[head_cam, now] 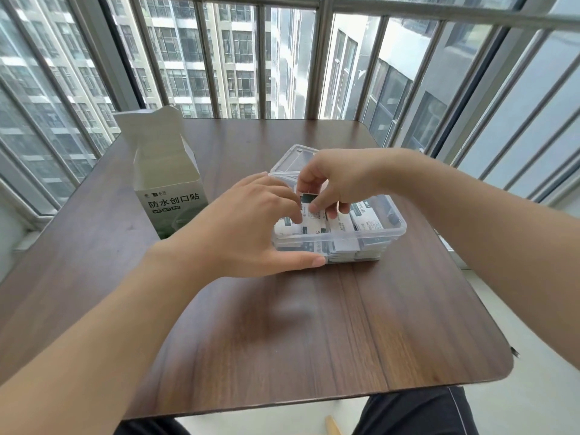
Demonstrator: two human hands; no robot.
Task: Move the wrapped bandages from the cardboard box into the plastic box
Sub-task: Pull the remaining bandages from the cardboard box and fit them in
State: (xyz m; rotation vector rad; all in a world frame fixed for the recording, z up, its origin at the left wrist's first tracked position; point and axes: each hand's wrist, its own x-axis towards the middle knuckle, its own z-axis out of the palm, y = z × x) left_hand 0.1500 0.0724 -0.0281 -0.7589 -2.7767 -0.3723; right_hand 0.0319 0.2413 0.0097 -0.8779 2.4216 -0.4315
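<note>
Right hand [337,183] hovers over the clear rectangular plastic box [397,226], fingers curled down, thumb and forefinger pinching the top edge of a small white-and-dark-green wrapped bandage [309,202] that stands roughly upright above the pile. Left hand [248,224] is against the box's left side: thumb stretched straight along the near wall at its base, fingers reaching over the rim and touching the same bandage area from the left. Can't tell whether the left fingers actually grip the packet or only steady it.

Under both hands, the box holds a loose pile of flat white wrapped bandages with dark green printed ends [345,233], stacked unevenly, filling it close to the rim. Just behind the right hand, the box's clear plastic lid [290,158] lies touching the far edge of the box.

Left of the left hand and a bit further back, near but apart from it: an upright white-and-green cardboard box with Chinese print [172,196], top flaps open. Its inside isn't visible from this angle.

Everything sits on a dark brown wood-grain table with rounded corners [314,324]. Beyond the hands, grey metal window bars [216,58] and high-rise buildings outside.
</note>
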